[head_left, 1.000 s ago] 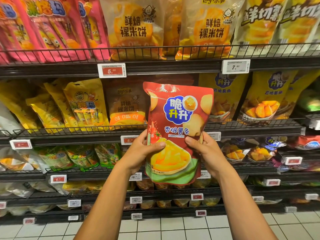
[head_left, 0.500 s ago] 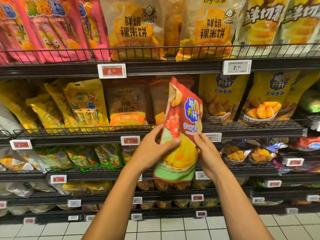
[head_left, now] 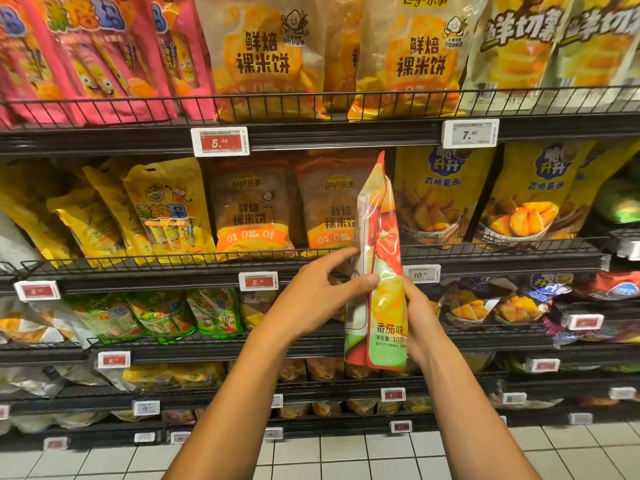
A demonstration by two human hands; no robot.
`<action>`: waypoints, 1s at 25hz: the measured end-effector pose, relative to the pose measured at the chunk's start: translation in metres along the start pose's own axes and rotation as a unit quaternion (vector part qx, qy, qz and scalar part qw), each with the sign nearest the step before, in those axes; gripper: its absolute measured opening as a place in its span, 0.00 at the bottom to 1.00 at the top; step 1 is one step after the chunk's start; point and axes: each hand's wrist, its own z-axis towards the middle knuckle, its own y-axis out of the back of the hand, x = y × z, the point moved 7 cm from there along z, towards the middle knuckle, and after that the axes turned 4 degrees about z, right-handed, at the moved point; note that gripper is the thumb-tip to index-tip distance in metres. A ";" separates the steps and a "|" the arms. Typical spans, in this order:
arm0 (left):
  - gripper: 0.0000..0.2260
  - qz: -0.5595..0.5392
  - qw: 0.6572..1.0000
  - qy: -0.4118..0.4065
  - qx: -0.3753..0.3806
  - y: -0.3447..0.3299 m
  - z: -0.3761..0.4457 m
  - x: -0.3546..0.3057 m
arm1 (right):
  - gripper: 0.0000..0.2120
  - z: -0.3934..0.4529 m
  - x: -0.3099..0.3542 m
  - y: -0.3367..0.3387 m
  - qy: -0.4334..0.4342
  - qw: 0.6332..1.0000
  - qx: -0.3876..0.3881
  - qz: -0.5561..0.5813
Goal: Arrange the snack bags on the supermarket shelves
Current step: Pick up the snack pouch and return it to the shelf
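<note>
Both hands are holding a red tomato-flavour potato stick bag (head_left: 379, 265) upright and edge-on to the camera, in front of the second wire shelf (head_left: 485, 252), at about one o'clock from the picture's middle. The left hand (head_left: 311, 299) is pinching the bag's near edge, thumb on the printed front and index finger stretched along the pale back. The right hand (head_left: 420, 320) is closing its grip around the bag's lower right side, fingers mostly hidden behind it. The bag looks light, puffy and glossy, so probably slippery and easy to crush; holding it by the sealed edges rather than the air-filled middle seems safest. Yellow potato wedge bags (head_left: 440, 192) of the same brand are standing just behind it at two o'clock.
</note>
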 end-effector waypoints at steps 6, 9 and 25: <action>0.18 -0.090 0.995 0.021 0.028 0.000 0.003 0.014 | 0.23 -0.003 0.016 0.000 0.071 0.995 -0.040 -0.059; 0.14 -0.159 0.986 0.026 0.033 -0.007 0.003 0.023 | 0.22 -0.011 0.026 -0.006 0.110 0.987 -0.058 -0.106; 0.28 -0.279 0.957 0.066 -0.043 0.009 0.004 0.084 | 0.24 -0.024 0.032 -0.029 0.101 0.966 0.082 -0.222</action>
